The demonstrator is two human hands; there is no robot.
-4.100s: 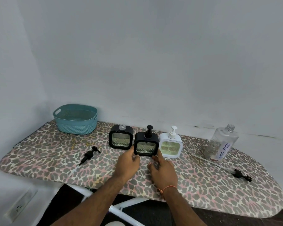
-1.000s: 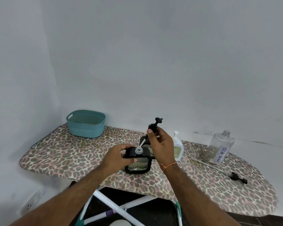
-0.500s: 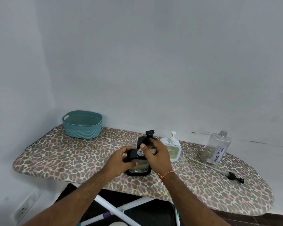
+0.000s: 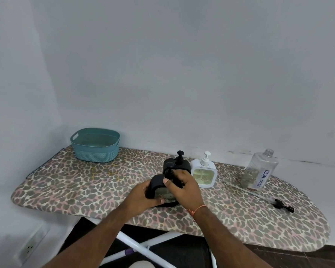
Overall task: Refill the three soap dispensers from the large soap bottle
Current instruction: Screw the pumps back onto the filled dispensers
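A black square soap dispenser [image 4: 156, 181] stands near the front of the leopard-print board [image 4: 70, 182]. My left hand [image 4: 141, 195] grips its left side. My right hand [image 4: 188, 187] is closed around the base of its black pump [image 4: 169, 168], which sits in the neck. Just behind stands a second black dispenser [image 4: 180, 161] with its pump on. To the right of that is a white dispenser [image 4: 203, 174] with a white pump. The large clear soap bottle [image 4: 261, 170], labelled DISH SOAP, stands uncapped at the far right, with little liquid visible in it.
A black pump with a long clear tube [image 4: 279, 204] lies on the board in front of the large bottle. A teal basket [image 4: 96, 145] sits at the back left corner. The board ends at the wall behind and has white legs [image 4: 143, 246] below.
A second ago my right hand held the pump lifted above the open neck. The pump has gone down into the neck and the dispenser has come lower, close to the board.
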